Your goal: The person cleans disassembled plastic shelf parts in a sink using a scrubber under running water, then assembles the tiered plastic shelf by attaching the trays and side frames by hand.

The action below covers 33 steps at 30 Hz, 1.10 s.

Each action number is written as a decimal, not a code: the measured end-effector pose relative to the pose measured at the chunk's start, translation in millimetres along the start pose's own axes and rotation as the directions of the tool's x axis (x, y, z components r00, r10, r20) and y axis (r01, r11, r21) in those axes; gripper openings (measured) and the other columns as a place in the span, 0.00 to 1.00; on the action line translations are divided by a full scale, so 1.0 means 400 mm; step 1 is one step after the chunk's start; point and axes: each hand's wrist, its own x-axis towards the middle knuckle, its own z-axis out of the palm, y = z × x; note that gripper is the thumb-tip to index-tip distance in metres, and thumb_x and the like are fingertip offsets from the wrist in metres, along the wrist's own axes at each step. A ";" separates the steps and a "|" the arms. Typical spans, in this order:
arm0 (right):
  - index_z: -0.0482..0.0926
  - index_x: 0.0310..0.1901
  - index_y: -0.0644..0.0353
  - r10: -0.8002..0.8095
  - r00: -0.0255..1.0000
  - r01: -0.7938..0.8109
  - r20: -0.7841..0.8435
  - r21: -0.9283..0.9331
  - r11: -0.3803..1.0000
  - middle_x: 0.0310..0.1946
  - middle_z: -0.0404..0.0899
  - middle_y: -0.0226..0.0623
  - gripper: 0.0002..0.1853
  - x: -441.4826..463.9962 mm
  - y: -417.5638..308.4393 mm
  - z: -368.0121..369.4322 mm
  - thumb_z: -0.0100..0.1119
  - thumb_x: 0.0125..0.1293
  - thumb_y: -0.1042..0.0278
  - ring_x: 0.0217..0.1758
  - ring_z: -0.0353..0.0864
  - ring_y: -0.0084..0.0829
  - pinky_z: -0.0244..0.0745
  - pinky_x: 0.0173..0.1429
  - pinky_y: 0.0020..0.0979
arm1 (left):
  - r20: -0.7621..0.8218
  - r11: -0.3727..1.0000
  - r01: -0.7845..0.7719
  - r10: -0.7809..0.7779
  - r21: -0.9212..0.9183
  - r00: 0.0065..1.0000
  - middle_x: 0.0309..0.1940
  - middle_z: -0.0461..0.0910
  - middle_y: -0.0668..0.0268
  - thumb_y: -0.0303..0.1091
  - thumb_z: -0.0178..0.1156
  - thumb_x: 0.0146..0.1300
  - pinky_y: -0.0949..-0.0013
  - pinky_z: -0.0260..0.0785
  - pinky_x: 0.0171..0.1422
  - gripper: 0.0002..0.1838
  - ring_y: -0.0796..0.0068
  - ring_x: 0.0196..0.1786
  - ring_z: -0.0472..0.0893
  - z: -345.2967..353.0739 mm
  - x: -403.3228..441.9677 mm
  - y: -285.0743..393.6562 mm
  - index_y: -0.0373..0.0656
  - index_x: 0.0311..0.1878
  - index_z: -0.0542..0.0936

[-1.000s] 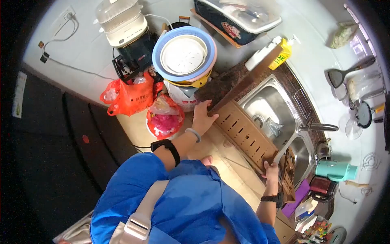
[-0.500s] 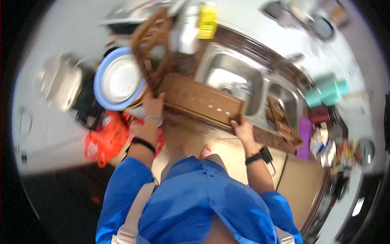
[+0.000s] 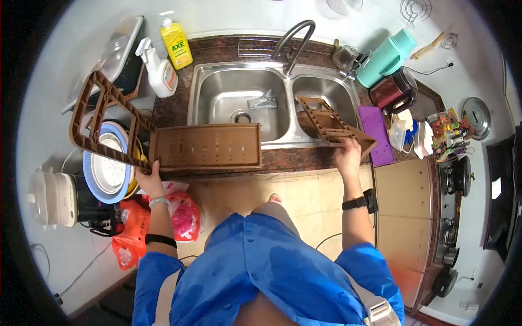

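My left hand [image 3: 150, 182] is closed on the lower corner of a brown plastic rack side frame [image 3: 81, 117], which stands tilted at the left. Against that frame's end meets a long brown slotted shelf [image 3: 212, 146], lying along the counter's front edge and over the rim of the left basin. Whether frame and shelf are joined, I cannot tell. My right hand [image 3: 348, 156] grips the near edge of another brown plastic rack piece [image 3: 329, 122], which lies slanted in the right basin and over its front rim. My right fingertips are partly hidden behind it.
A double steel sink [image 3: 204, 81] with a dark faucet [image 3: 296, 41] is set in the counter. Spray bottle [image 3: 160, 76] and yellow soap bottle [image 3: 176, 46] stand left; teal thermos [image 3: 383, 60], kettle [image 3: 394, 89] and purple mat [image 3: 375, 136] right. Blue basin [image 3: 88, 168] and red bags [image 3: 130, 231] sit lower left.
My right hand has let go of the shelf's right end and moved right onto the rack piece in the right basin. The side frame and shelf have shifted left in view with my left hand.
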 end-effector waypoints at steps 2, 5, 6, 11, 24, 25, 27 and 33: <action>0.79 0.49 0.55 0.031 0.965 0.007 0.261 -0.144 0.990 0.48 0.76 0.42 0.22 0.026 0.025 0.010 0.66 0.49 0.68 0.57 0.71 0.44 0.65 0.62 0.45 | -0.048 0.998 0.025 -0.022 0.065 0.999 0.49 0.76 0.46 0.39 0.75 0.48 0.59 0.65 0.58 0.34 0.53 0.51 0.75 0.008 -0.022 -0.049 0.27 0.53 0.73; 0.76 0.55 0.52 0.003 0.902 0.069 0.432 -0.151 0.986 0.57 0.72 0.40 0.30 0.063 0.078 -0.019 0.71 0.46 0.62 0.64 0.65 0.44 0.55 0.69 0.52 | -0.142 0.973 0.059 -0.028 0.224 0.990 0.49 0.74 0.49 0.38 0.73 0.50 0.60 0.65 0.57 0.32 0.53 0.53 0.72 0.003 -0.114 -0.001 0.29 0.54 0.73; 0.76 0.55 0.52 0.030 0.913 0.075 0.408 -0.239 0.968 0.58 0.71 0.40 0.32 0.083 0.081 -0.074 0.72 0.45 0.61 0.65 0.64 0.44 0.55 0.69 0.53 | -0.157 0.977 0.095 -0.066 0.190 0.985 0.51 0.72 0.50 0.37 0.73 0.51 0.60 0.64 0.58 0.31 0.54 0.55 0.70 -0.003 -0.151 0.053 0.31 0.54 0.73; 0.77 0.50 0.55 -0.004 0.891 0.171 0.454 -0.328 0.929 0.49 0.78 0.44 0.25 0.095 0.247 -0.102 0.70 0.48 0.64 0.61 0.70 0.48 0.63 0.64 0.53 | -0.038 0.952 -0.246 0.257 0.185 0.966 0.56 0.68 0.53 0.31 0.66 0.57 0.61 0.61 0.64 0.24 0.58 0.60 0.67 0.033 -0.324 0.159 0.37 0.57 0.72; 0.77 0.43 0.65 0.008 0.970 -0.162 0.245 0.616 0.771 0.36 0.76 0.29 0.09 0.322 0.312 -0.423 0.60 0.61 0.77 0.42 0.73 0.22 0.68 0.50 0.25 | 0.359 0.953 -0.292 0.299 -0.076 0.884 0.57 0.70 0.56 0.29 0.62 0.55 0.55 0.56 0.65 0.17 0.53 0.62 0.67 0.295 -0.454 0.471 0.43 0.50 0.76; 0.77 0.45 0.64 0.036 0.968 -0.196 0.248 0.659 0.726 0.37 0.76 0.28 0.09 0.320 0.338 -0.429 0.58 0.64 0.73 0.42 0.72 0.21 0.67 0.51 0.24 | 0.347 0.955 -0.287 0.295 -0.076 0.890 0.57 0.70 0.56 0.29 0.62 0.55 0.55 0.56 0.65 0.17 0.53 0.62 0.67 0.298 -0.455 0.472 0.43 0.50 0.76; 0.76 0.46 0.63 0.122 0.958 -0.280 0.262 0.739 0.613 0.38 0.76 0.28 0.09 0.310 0.358 -0.445 0.56 0.67 0.70 0.42 0.71 0.20 0.65 0.51 0.23 | 0.411 0.953 -0.292 0.297 -0.076 0.862 0.57 0.71 0.58 0.30 0.62 0.54 0.55 0.57 0.64 0.17 0.54 0.61 0.68 0.294 -0.452 0.467 0.45 0.49 0.77; 0.75 0.48 0.62 0.101 0.932 -0.362 0.348 0.889 0.280 0.39 0.75 0.27 0.11 0.226 0.310 -0.333 0.54 0.70 0.66 0.44 0.70 0.21 0.63 0.54 0.25 | 0.399 0.943 -0.313 0.330 -0.109 0.856 0.55 0.73 0.60 0.34 0.63 0.55 0.55 0.56 0.63 0.16 0.56 0.60 0.69 0.275 -0.435 0.446 0.48 0.48 0.78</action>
